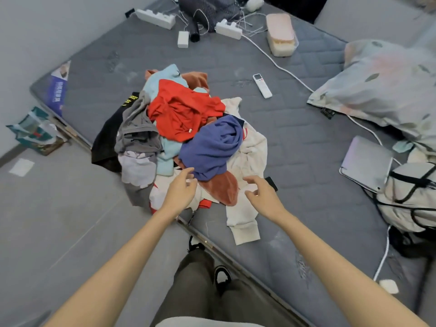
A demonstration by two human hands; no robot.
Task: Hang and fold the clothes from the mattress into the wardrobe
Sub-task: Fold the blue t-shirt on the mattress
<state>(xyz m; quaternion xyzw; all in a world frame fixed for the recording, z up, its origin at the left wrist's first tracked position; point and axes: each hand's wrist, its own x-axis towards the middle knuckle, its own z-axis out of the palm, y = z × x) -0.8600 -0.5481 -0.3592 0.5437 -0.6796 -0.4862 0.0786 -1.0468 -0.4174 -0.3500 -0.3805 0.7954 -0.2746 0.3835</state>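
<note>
Grey quilted mattress (295, 142) carries the whole job. A loose heap of clothes (188, 128) lies against the edge nearest the person, about midway along it, and a black garment (106, 142) spills over that edge toward the floor. On top sit a red garment (184, 109) and a blue-violet garment (212, 147), with a rust-brown plush piece (223, 188) below them. A cream sweatshirt (247, 161) lies underneath, one sleeve trailing toward the near edge.

Both hands reach for the near side of the heap and hold nothing. The left hand (182, 188) has relaxed, spread fingers, their tips right at the lower fold of the blue-violet garment; I cannot tell whether they touch it. The right hand (259, 192) hovers over the cream sweatshirt beside the rust-brown piece, with its fingers loosely curved and nothing between them.

The task looks to be at its very start, or at least far from finished. The clothes are crumpled and tangled, and nothing here is folded or on a hanger. The wardrobe is out of view, so whatever may already be inside it cannot be judged. Every garment in the heap is left to be picked out, hung or folded, and carried off.

Elsewhere on the mattress, a remote (262, 85) lies well apart from the heap, and a pillow (382, 86) and a laptop (365, 164) lie toward the far edge.
</note>
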